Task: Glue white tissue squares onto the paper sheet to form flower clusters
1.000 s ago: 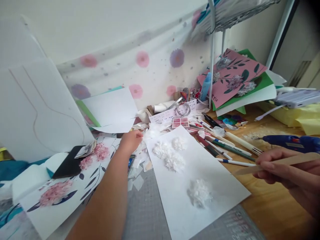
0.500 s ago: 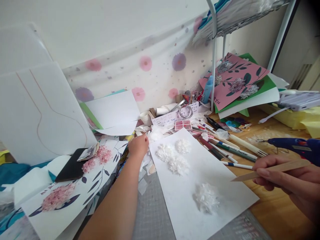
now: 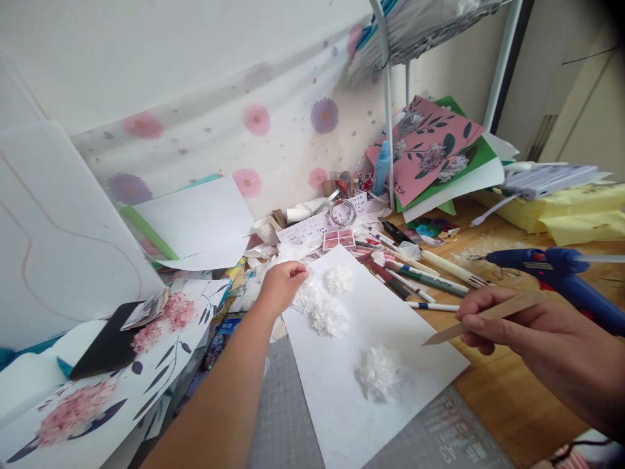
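Note:
My left hand is closed in a pinch above the upper left edge of a white paper sheet; what it pinches, if anything, is too small to make out. Right beside its fingertips lie ruffled white petal clusters and a smaller white cluster. A separate white petal cluster sits lower on the sheet. Behind the hand is a heap of loose white pieces. Over the sheet's right side, my right hand grips a flat wooden stick, its pointed tip aimed left.
A blue glue gun lies at the right. Pens and brushes crowd the sheet's far right edge. A grey cutting mat is underneath. Left stand pink flower artwork and a black wallet-like item; pink artwork leans behind.
My left hand has come away from the heap of loose white pieces, rightward to the petal clusters. The whole view has swung right. My right hand still holds the stick.

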A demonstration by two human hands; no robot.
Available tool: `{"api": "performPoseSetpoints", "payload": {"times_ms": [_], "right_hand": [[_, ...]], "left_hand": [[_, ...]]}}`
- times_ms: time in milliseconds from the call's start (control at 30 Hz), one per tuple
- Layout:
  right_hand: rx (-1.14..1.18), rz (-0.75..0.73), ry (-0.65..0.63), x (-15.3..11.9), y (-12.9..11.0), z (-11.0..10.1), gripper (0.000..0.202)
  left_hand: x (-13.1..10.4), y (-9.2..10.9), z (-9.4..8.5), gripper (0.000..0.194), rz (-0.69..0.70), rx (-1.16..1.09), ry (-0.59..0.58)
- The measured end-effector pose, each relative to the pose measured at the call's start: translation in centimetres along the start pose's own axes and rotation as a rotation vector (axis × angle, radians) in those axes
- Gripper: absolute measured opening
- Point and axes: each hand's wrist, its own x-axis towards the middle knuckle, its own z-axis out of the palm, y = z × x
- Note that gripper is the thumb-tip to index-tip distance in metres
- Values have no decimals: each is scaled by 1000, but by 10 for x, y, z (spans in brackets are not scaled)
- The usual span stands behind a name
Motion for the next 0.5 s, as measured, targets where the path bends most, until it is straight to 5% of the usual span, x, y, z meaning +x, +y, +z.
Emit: {"api": "performPoseSetpoints", "payload": {"times_ms": [100,267,500], "right_hand": [[45,101,-168,-2,-10,-2,30],[115,119,-144,-1,-13,-1,29],[80,62,-123,0,-9,4,26]], "left_hand": [[-10,28,14,14,145,-32,-82],[-25,64,17,16,331,-32,-210],[-34,78,16,14,399,-78,-284]]}}
